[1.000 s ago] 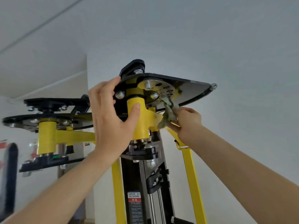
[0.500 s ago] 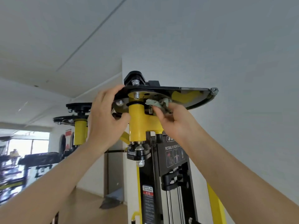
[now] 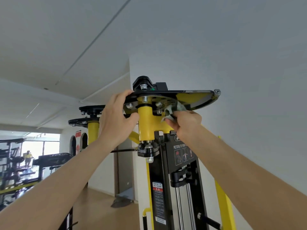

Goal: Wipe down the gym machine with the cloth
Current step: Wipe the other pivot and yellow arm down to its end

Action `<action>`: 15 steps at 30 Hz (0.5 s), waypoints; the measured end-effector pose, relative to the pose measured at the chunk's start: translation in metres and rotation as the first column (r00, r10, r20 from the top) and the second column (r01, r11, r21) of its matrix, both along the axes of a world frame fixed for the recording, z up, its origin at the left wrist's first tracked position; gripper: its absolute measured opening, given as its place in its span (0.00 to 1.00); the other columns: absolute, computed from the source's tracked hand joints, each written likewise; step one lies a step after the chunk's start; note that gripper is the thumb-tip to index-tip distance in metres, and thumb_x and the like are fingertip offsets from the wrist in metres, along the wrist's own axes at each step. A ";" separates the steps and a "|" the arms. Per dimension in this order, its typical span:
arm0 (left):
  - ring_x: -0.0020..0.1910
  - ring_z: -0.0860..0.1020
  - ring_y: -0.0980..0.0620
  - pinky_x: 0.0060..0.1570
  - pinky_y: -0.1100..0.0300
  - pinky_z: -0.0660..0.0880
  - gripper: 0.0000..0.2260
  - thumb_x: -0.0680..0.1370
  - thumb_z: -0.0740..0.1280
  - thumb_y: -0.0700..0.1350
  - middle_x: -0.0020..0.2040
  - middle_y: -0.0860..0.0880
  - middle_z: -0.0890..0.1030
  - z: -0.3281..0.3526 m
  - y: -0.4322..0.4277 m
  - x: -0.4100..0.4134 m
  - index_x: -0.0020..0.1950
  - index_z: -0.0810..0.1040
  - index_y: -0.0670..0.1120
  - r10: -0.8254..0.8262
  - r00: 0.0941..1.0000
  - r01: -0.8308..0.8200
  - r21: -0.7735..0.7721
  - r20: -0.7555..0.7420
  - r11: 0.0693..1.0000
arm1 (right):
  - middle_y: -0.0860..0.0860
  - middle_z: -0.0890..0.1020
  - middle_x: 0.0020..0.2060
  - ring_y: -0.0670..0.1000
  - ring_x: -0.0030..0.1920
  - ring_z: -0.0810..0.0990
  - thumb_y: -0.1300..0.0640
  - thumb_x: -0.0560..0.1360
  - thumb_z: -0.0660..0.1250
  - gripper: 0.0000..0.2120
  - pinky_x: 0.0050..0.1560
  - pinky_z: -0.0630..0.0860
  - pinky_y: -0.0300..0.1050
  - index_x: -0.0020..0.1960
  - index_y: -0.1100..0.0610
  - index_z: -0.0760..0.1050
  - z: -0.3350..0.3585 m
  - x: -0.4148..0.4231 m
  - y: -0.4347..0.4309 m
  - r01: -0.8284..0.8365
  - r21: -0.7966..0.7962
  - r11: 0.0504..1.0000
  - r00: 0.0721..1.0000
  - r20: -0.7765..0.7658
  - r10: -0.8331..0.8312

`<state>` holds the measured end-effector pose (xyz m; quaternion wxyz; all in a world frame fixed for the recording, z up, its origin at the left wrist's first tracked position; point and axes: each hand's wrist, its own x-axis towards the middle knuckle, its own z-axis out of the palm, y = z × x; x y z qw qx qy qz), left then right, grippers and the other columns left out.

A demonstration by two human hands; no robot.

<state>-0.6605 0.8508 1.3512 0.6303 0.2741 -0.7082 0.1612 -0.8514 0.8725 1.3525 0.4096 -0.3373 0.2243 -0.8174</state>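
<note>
One soft, limp cloth (image 3: pixel 172 110) is sitting wadded in your right grip (image 3: pixel 186 125), which is pinching it under the gym machine (image 3: pixel 157 180)'s black plate (image 3: pixel 205 102). Your left grip (image 3: pixel 114 120) is clasping the plate's rim. Bolts are crowding left of the cloth; open room is lying rightward.

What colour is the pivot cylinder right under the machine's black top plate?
The metal pivot cylinder is bright yellow, clearest in the head view.

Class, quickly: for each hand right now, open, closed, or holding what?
Left hand: closed, fingers curled over the black plate edge.
Right hand: closed, holding the cloth against the plate's underside.
</note>
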 end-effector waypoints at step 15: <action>0.59 0.72 0.53 0.54 0.52 0.69 0.26 0.74 0.70 0.46 0.67 0.53 0.75 0.003 -0.004 0.005 0.73 0.70 0.54 0.020 1.000 -0.020 -0.035 0.018 0.999 | 0.54 0.81 0.58 0.48 0.55 0.82 0.62 0.81 0.66 0.12 0.49 0.81 0.35 0.63 0.66 0.75 -0.003 -0.026 0.010 -0.179 -0.274 0.945 0.972 0.099 0.213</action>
